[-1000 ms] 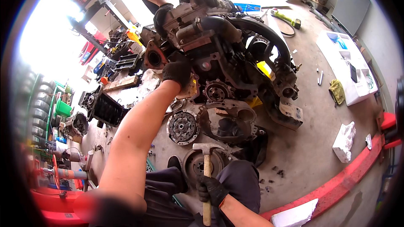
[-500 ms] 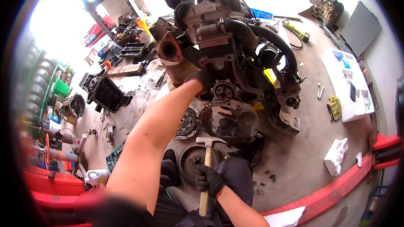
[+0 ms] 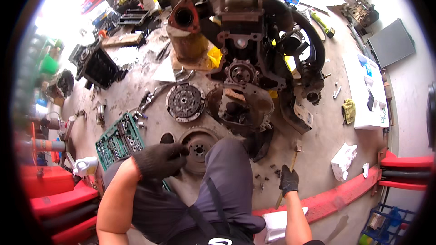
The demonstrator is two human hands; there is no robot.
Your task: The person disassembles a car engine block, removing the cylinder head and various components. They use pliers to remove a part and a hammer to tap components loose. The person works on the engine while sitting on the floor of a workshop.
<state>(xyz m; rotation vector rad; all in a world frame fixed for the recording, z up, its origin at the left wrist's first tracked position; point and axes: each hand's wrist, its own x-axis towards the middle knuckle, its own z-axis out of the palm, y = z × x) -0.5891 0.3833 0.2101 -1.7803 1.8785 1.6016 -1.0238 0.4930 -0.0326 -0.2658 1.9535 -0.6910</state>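
Hammer [image 3: 290, 169] stands at near right on the floor [image 3: 318, 140], its wooden handle clenched in the gloved right hand [image 3: 288, 180], its small head hard to make out. The gloved left hand [image 3: 160, 159], curled loosely around nothing, hovers above the person's knee [image 3: 227, 163], partly hiding a flywheel [image 3: 198, 147]. Farther off, the engine block [image 3: 254, 31] is cut off at the top edge.

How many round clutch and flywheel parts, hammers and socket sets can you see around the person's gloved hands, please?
Round discs on the floor: 2, the clutch disc and the flywheel
Hammers: 1, the wooden-handled hammer held in the right hand
Socket sets: 1, the green socket tray beside the left hand
Total: 4
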